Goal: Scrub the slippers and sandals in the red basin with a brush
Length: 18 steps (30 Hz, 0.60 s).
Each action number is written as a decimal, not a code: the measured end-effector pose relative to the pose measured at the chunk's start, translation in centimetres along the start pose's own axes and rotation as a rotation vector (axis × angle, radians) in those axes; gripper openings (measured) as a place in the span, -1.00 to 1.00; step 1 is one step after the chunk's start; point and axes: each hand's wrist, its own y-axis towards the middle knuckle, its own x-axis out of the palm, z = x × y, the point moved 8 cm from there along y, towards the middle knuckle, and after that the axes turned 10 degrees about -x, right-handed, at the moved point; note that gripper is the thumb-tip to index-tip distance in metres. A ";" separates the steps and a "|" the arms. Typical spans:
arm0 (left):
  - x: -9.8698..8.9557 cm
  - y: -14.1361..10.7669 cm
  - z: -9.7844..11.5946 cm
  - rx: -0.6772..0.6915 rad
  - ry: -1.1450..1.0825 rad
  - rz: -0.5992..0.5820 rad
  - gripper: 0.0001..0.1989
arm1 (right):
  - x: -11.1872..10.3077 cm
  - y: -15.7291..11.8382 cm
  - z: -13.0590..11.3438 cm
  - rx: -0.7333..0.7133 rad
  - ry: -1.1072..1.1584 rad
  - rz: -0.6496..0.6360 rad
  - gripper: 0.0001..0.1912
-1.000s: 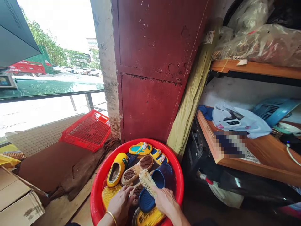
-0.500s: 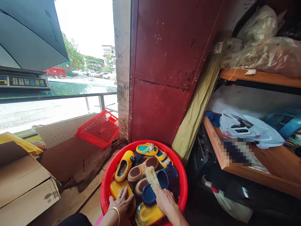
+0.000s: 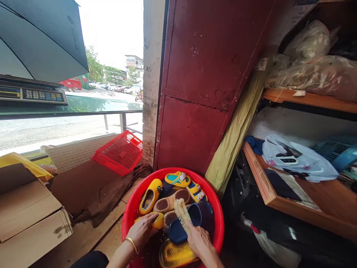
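My left hand [image 3: 142, 230] is closed on a yellow shoe [image 3: 158, 221] at the left inside of a red basin [image 3: 126, 216]. My right hand [image 3: 199, 239] grips a scrub brush [image 3: 182, 213] with pale bristles, held over a dark blue shoe [image 3: 176, 231]. Just below it lies a yellow sole with a wavy tread [image 3: 178, 254]. Behind my hands are a yellow clog [image 3: 150, 195], tan shoes with brown soles [image 3: 173, 200], a yellow and teal slipper [image 3: 177, 179] and a yellow and blue sandal [image 3: 196, 190]. Dark water shows between them.
A maroon metal door [image 3: 192, 134] stands behind the basin. At left are a cardboard box [image 3: 33, 212], brown cloth [image 3: 92, 186] and a red crate [image 3: 121, 152]. A long green-wrapped roll [image 3: 232, 137] leans beside wooden shelves [image 3: 295, 210] holding bags.
My left hand has lifted and tilted the yellow shoe, where before it pressed on its sole. Drops fall near it. The brush stays in my right hand, and the view has shifted slightly.
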 end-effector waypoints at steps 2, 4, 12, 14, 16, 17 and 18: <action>-2.4 -0.4 -0.4 0.004 -0.135 0.108 -0.52 | 0.0 -0.1 0.0 0.023 0.000 -0.062 -0.39; -3.8 -0.7 -0.9 -0.019 -0.232 0.185 -0.52 | 0.1 -0.2 -0.1 0.002 0.027 -0.132 -0.43; -4.5 -1.7 1.1 0.013 -0.715 0.225 -0.35 | -0.9 -0.4 0.4 0.020 0.165 -0.220 -0.41; -4.0 -1.7 2.4 0.040 -0.862 0.192 -0.30 | -1.6 -0.4 0.5 0.059 0.213 -0.192 -0.40; -3.3 -1.5 3.6 0.035 -0.963 0.181 -0.27 | -2.1 -0.1 0.4 0.109 0.297 -0.174 -0.41; -2.8 -1.3 4.0 0.023 -0.999 0.176 -0.25 | -2.2 0.1 0.4 0.141 0.365 -0.176 -0.41; -2.2 -1.1 4.4 0.009 -1.030 0.172 -0.24 | -2.2 0.3 0.4 0.181 0.446 -0.184 -0.41</action>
